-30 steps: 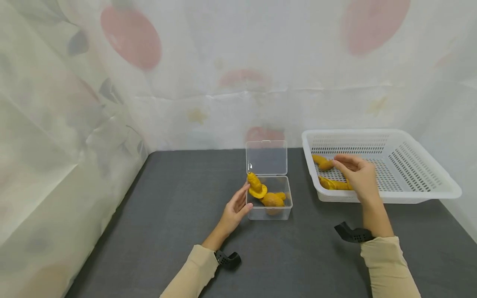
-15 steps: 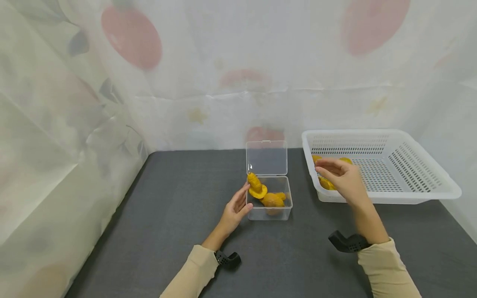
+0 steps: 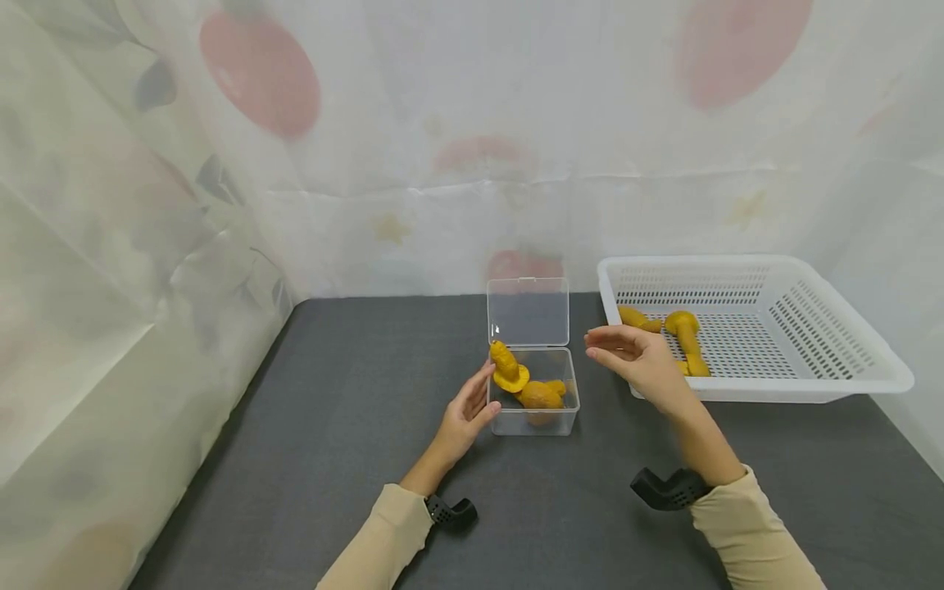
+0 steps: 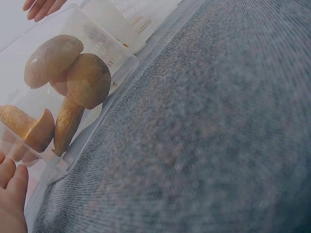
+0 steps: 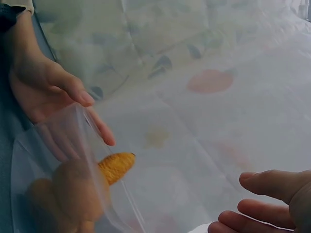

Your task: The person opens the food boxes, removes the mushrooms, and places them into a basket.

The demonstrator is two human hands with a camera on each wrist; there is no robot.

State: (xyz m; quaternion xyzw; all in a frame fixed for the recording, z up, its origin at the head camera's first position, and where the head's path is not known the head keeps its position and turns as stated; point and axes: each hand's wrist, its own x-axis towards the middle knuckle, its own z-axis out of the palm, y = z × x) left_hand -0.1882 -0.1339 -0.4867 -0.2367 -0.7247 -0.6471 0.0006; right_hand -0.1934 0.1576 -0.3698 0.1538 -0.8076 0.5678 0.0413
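Note:
A clear plastic box [image 3: 509, 423] stands in the middle with its lid [image 3: 527, 311] raised. One yellow mushroom [image 3: 505, 360] leans up out of its left side, cap downward. Another mushroom [image 3: 542, 396] lies inside; the left wrist view shows their caps and stems [image 4: 68, 121] through the wall. My left hand [image 3: 460, 422] rests at the box's left side, fingers fairly straight against it. Between the box and the white basket hovers my right hand [image 3: 637, 356], fingers loosely bent; nothing shows between its thumb and fingers [image 5: 265, 182].
The white perforated basket [image 3: 819, 387] stands at the back right. In it lie a mushroom [image 3: 686, 336] with its stem toward me and another mushroom [image 3: 637, 318] near the left wall. A patterned curtain [image 3: 413, 229] hangs behind the dark table [image 3: 354, 369].
My right hand has moved left, out of the basket and past its left rim, uncovering the mushrooms there. My left hand and the box have stayed put.

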